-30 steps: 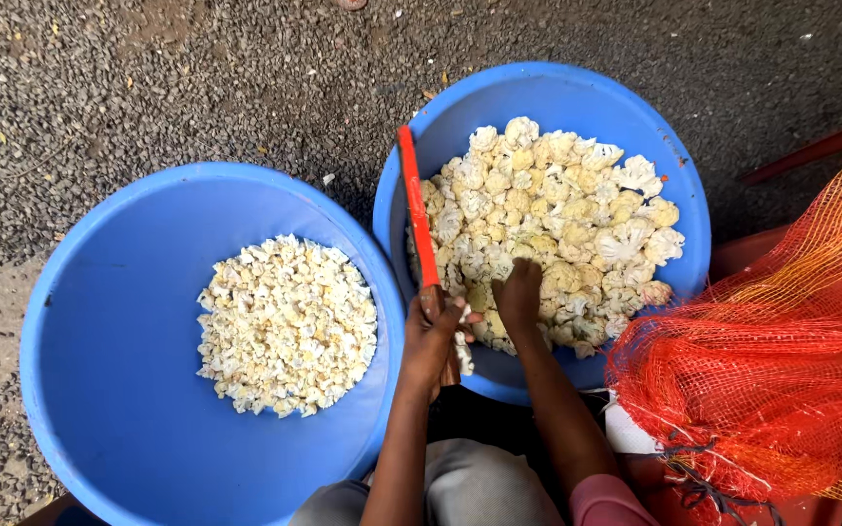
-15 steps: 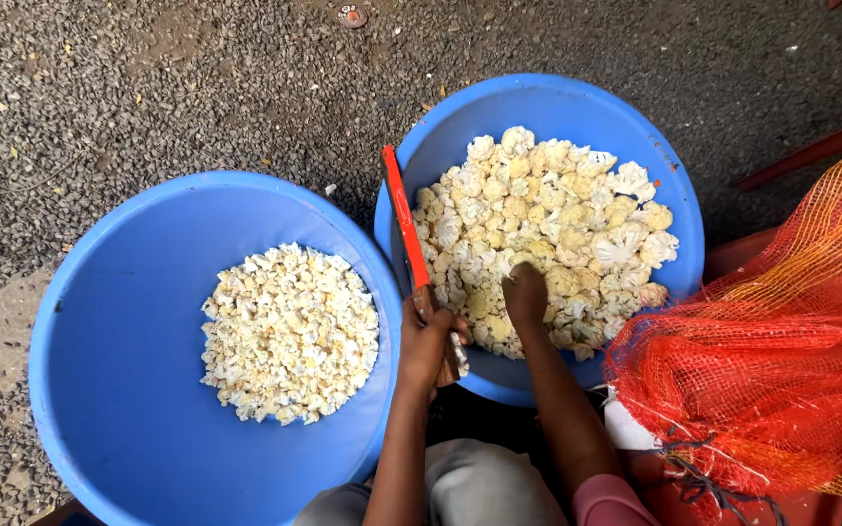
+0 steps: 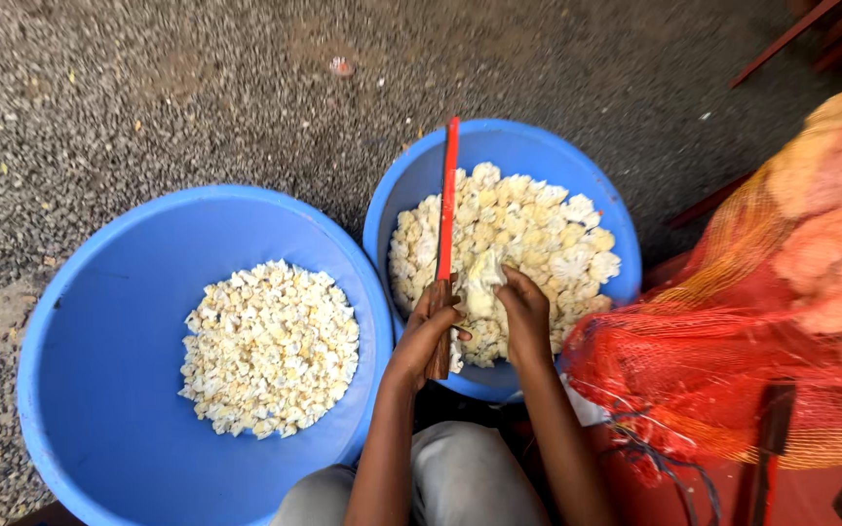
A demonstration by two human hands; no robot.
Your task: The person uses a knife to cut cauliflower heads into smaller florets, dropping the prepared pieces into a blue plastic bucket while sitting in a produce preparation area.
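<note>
My left hand (image 3: 429, 326) grips the wooden handle of a knife with a long red blade (image 3: 448, 200) that points away from me over the right blue tub (image 3: 606, 195). My right hand (image 3: 526, 312) holds a white cauliflower floret (image 3: 482, 278) against the blade, just above the heap of large florets (image 3: 528, 234) in that tub. The bigger left blue tub (image 3: 99, 331) holds a pile of small cut cauliflower pieces (image 3: 270, 346).
A red mesh sack (image 3: 762, 331) full of cauliflower heads lies at the right, touching the right tub. Both tubs stand on rough gravelly ground (image 3: 148, 88). My grey-clad knees (image 3: 450, 482) are at the bottom edge.
The right hand has lifted a floret from the heap and brought it to the blade. The knife has swung from slanted to nearly straight. The view has shifted, so both tubs sit lower.
</note>
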